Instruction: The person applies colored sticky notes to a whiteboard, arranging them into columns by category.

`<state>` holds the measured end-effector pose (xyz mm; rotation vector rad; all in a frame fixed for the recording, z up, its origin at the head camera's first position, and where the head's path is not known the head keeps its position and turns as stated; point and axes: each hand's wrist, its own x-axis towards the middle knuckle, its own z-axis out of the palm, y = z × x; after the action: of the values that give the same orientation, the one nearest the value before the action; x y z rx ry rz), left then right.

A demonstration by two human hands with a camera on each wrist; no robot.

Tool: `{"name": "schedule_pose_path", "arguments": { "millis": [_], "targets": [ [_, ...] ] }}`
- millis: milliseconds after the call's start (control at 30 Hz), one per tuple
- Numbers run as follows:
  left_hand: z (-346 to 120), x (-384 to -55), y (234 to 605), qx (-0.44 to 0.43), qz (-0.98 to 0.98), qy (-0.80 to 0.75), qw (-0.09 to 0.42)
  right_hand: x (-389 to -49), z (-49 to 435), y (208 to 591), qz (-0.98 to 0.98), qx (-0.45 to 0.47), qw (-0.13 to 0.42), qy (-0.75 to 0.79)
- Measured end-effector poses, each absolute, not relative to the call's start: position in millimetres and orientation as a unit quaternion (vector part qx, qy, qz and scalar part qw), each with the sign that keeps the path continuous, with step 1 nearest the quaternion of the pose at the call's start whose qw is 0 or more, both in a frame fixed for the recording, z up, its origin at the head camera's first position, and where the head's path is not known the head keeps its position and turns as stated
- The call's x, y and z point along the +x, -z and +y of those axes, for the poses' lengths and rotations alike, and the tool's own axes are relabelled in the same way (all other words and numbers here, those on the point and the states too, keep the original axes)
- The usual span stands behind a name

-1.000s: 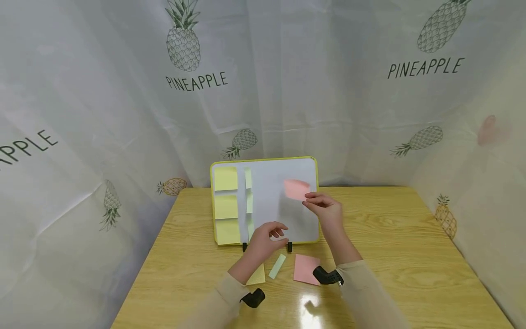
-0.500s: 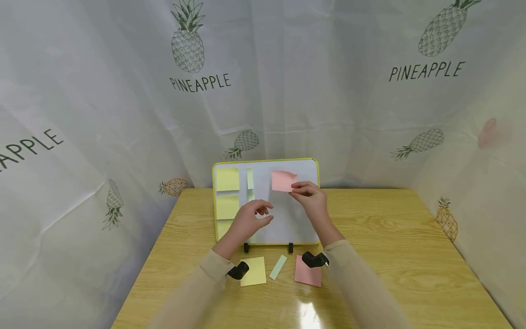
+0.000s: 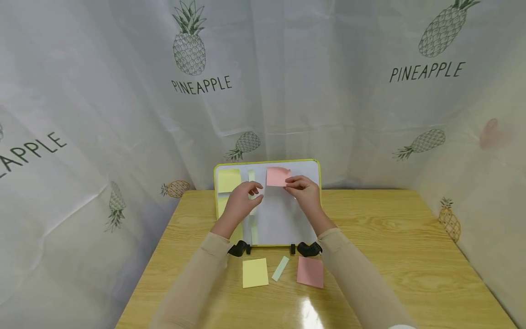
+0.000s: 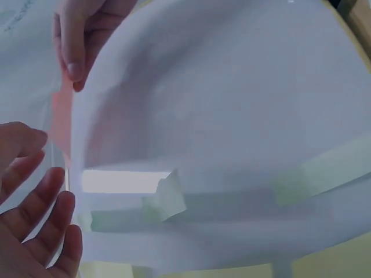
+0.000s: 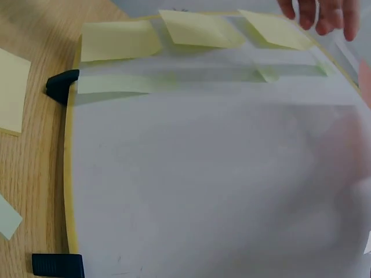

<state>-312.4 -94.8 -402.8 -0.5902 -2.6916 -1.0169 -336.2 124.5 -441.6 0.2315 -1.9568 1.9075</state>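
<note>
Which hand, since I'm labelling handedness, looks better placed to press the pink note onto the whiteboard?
Probably the right hand: it pinches the pink note by the lower right corner, near the top of the whiteboard. The left hand holds nothing, left of the note.

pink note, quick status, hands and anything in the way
Right hand pinching pink note near its lower right corner, at whiteboard's upper part. Left hand holding nothing, left of pink note. No obstruction seen; contact with whiteboard unclear.
</note>
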Motion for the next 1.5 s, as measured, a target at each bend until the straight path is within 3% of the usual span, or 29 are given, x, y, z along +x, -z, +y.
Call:
{"name": "schedule_pose_path", "arguments": {
  "millis": [167, 567, 833, 1500],
  "targets": [
    [-93.5, -328.8, 395.0, -0.171, -0.909, 0.362, 0.117, -338.6, 123.5, 443.5, -0.708, 0.085, 0.194, -0.674],
    [-84.6, -358.0, 389.0, -0.158, -0.896, 0.408, 0.079, -343.8, 124.4, 446.7, -0.728, 0.085, 0.189, -0.653],
    [-74.6, -363.2, 389.7, -0.133, -0.894, 0.425, 0.051, -346.5, 124.7, 446.8, -0.729, 0.089, 0.181, -0.654],
    [-63.8, -369.2, 396.3, -0.110, -0.925, 0.361, 0.047, -347.2, 124.7, 445.1, -0.790, 0.085, 0.166, -0.584]
  ]
}}
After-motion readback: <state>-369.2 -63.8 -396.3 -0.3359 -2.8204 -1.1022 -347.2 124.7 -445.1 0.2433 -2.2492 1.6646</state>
